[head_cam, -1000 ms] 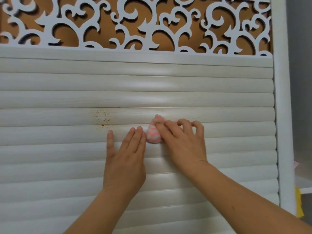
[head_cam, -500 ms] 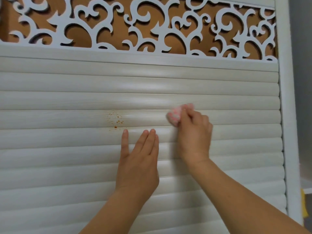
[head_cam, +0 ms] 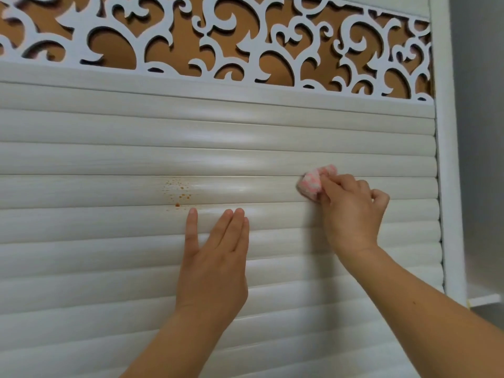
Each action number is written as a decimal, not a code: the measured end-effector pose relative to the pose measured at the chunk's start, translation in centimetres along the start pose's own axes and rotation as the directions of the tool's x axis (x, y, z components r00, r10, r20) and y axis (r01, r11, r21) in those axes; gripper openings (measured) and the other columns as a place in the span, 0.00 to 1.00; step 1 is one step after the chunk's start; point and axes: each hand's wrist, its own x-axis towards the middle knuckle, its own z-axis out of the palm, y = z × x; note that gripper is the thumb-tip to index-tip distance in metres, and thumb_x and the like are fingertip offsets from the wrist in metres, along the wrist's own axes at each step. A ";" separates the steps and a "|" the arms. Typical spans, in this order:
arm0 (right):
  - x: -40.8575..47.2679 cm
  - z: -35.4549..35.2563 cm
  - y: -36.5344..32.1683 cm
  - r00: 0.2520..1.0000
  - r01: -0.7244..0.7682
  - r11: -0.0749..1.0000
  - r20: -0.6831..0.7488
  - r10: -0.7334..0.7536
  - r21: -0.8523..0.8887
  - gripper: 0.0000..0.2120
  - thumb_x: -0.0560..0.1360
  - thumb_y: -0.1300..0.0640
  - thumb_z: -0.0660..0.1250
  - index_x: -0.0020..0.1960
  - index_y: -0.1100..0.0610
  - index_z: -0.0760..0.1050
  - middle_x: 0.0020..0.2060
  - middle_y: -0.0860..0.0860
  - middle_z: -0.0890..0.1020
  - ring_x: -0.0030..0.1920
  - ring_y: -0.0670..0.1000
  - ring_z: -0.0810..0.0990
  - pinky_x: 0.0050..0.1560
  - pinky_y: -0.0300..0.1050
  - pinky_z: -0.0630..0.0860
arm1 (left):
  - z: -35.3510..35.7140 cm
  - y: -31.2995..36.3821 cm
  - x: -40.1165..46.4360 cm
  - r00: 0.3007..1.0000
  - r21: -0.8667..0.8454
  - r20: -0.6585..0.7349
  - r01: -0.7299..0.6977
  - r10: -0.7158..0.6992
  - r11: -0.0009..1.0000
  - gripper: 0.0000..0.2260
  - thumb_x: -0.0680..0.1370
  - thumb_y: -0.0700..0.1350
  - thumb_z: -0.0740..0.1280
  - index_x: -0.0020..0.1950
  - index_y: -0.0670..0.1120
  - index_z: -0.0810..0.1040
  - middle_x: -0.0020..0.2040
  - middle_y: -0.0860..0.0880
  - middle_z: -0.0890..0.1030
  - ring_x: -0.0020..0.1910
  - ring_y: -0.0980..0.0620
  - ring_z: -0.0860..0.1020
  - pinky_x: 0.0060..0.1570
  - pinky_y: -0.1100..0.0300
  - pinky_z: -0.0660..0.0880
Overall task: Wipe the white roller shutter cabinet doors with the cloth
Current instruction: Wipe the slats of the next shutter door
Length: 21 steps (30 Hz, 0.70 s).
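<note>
I see the shutter door [head_cam: 109,255] filling most of my view, white horizontal slats running edge to edge, with a white post [head_cam: 450,186] closing it off at 3 o'clock. Above it, at 12 o'clock, sits a white scrollwork panel [head_cam: 218,36] over a brown backing. The left hand [head_cam: 212,268] lies flat on the slats near the centre, fingers straight and together, thumb spread apart. The right hand [head_cam: 351,214] is at 2 o'clock from it, fingers curled and clamped on the cloth [head_cam: 313,182]. The cloth pokes out at 10 o'clock from that hand's fingertips and is pressed on the door; it is a small bunched wad, pink with white pattern. A patch of orange-brown specks [head_cam: 177,190] marks one slat, at 9 o'clock from the cloth and just above the left thumb tip
</note>
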 end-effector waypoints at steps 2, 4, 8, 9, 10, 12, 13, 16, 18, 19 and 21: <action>-0.4 0.2 -1.9 1.000 -0.009 0.999 -0.030 0.008 -0.032 0.11 0.74 0.60 0.64 0.53 0.50 0.78 0.52 0.51 0.79 0.50 0.56 0.74 0.49 0.48 0.54 | 0.0 0.2 0.1 1.000 0.000 -0.001 0.022 -0.022 1.000 0.28 0.67 0.41 0.51 0.63 0.37 0.76 0.64 0.43 0.76 0.64 0.46 0.74 0.67 0.35 0.52; -0.9 0.1 -4.6 0.981 0.170 0.984 -0.085 -0.174 -0.055 0.12 0.70 0.58 0.67 0.52 0.50 0.79 0.50 0.49 0.81 0.46 0.56 0.77 0.46 0.46 0.55 | -0.1 0.4 0.3 0.999 0.017 -0.001 0.036 -0.036 0.999 0.27 0.67 0.41 0.52 0.61 0.37 0.77 0.63 0.42 0.77 0.63 0.46 0.75 0.67 0.35 0.51; -1.0 -0.2 -6.2 0.893 0.421 0.907 -0.163 -0.419 -0.021 0.19 0.68 0.56 0.57 0.52 0.51 0.81 0.50 0.47 0.83 0.41 0.54 0.79 0.47 0.46 0.57 | -0.2 0.7 0.3 0.999 0.047 -0.013 0.039 -0.038 0.998 0.25 0.66 0.40 0.57 0.60 0.36 0.77 0.61 0.41 0.78 0.62 0.45 0.75 0.67 0.36 0.51; -0.7 -0.4 -5.3 0.876 0.456 0.890 -0.169 -0.452 -0.023 0.20 0.68 0.56 0.55 0.53 0.51 0.81 0.50 0.47 0.83 0.41 0.55 0.79 0.47 0.46 0.57 | -0.3 0.8 0.4 0.999 0.050 -0.020 0.040 -0.039 0.998 0.24 0.66 0.40 0.57 0.60 0.35 0.77 0.61 0.41 0.78 0.62 0.45 0.76 0.67 0.36 0.52; -0.5 -0.4 -4.1 0.864 0.477 0.878 -0.164 -0.476 -0.034 0.20 0.68 0.56 0.55 0.53 0.51 0.81 0.50 0.47 0.83 0.41 0.55 0.79 0.47 0.46 0.57 | -0.3 0.9 0.4 0.999 0.052 -0.024 0.040 -0.039 0.998 0.24 0.65 0.39 0.58 0.60 0.35 0.77 0.61 0.41 0.78 0.61 0.45 0.76 0.67 0.36 0.52; 0.3 -0.2 -0.7 0.878 0.448 0.891 -0.150 -0.454 -0.070 0.19 0.69 0.56 0.58 0.55 0.50 0.81 0.51 0.47 0.82 0.41 0.56 0.79 0.47 0.46 0.57 | -0.4 1.0 0.5 0.999 0.061 -0.028 0.036 -0.034 0.997 0.25 0.64 0.38 0.61 0.60 0.35 0.77 0.61 0.41 0.78 0.61 0.44 0.76 0.67 0.35 0.52; 0.6 -0.1 1.0 0.910 0.393 0.917 -0.112 -0.399 -0.076 0.17 0.70 0.57 0.61 0.56 0.49 0.80 0.53 0.48 0.82 0.43 0.56 0.79 0.48 0.46 0.56 | -0.4 1.0 0.5 0.999 0.063 -0.027 0.035 -0.033 0.997 0.25 0.64 0.38 0.61 0.60 0.36 0.77 0.61 0.41 0.78 0.61 0.45 0.76 0.67 0.35 0.52; 1.0 -0.1 5.2 0.995 0.095 0.995 0.038 -0.093 -0.044 0.14 0.79 0.54 0.59 0.62 0.42 0.75 0.61 0.46 0.77 0.55 0.54 0.74 0.53 0.47 0.54 | -0.4 1.1 0.5 0.999 0.060 -0.015 0.044 -0.043 0.997 0.25 0.65 0.38 0.58 0.60 0.36 0.77 0.61 0.41 0.78 0.61 0.45 0.76 0.68 0.36 0.52; 1.4 0.2 6.4 0.993 -0.117 0.991 0.031 0.116 0.057 0.15 0.81 0.52 0.55 0.64 0.42 0.73 0.64 0.47 0.74 0.59 0.54 0.70 0.55 0.48 0.55 | -0.3 1.3 0.6 0.998 0.048 -0.008 0.058 -0.057 0.997 0.25 0.66 0.38 0.54 0.60 0.36 0.78 0.61 0.41 0.78 0.61 0.44 0.77 0.68 0.37 0.51; 1.6 0.4 6.2 0.979 -0.203 0.973 0.010 0.204 0.111 0.16 0.81 0.52 0.55 0.65 0.43 0.73 0.65 0.49 0.73 0.59 0.55 0.70 0.55 0.48 0.57 | -0.3 1.3 0.6 0.998 0.040 -0.006 0.070 -0.070 0.997 0.25 0.67 0.39 0.53 0.59 0.36 0.78 0.60 0.41 0.78 0.60 0.44 0.77 0.68 0.37 0.51; 1.9 0.8 4.7 0.945 -0.323 0.936 -0.009 0.327 0.142 0.15 0.80 0.55 0.57 0.65 0.47 0.73 0.64 0.52 0.72 0.58 0.58 0.69 0.55 0.50 0.59 | -0.3 1.5 0.7 0.996 0.027 -0.006 0.089 -0.089 0.996 0.25 0.67 0.39 0.52 0.59 0.36 0.78 0.60 0.41 0.79 0.60 0.44 0.77 0.69 0.39 0.50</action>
